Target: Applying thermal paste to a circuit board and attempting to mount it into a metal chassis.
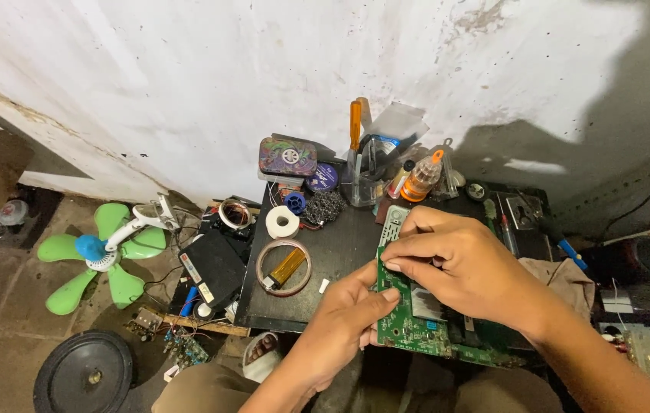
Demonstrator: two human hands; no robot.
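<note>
- Green circuit board [409,330] is held over the near edge of the black table [340,252], approx. level, between both hands.
- Left hand [348,317] is clamped on the board's left edge, thumb on top, fingers underneath.
- Right hand [459,264] is laid over the board's top; fingertips are pinched together on sth. small at the upper left corner – what exactly can't be told, it's hidden by the fingers.
- Handling, as judged: board is light, stiff & thin, but fragile; components and solder joints could be bent or cracked if pressed. Best held by the bare edges, as the left hand does, not by the parts on its face.
- White tape roll [282,222] and a clear ring of tape w/ an amber piece inside [283,268] are seen on the table, left of the hands.
- Steel-wool wad [323,206], round tin [287,156] and a clear holder w/ an orange-handled screwdriver [355,122] are lined up at the back, near the wall.
- Orange-capped bottle [421,178] stands just behind the right hand.
- Green fan [103,252] and a black speaker cone [84,375] are left on the floor, well apart from the board.
</note>
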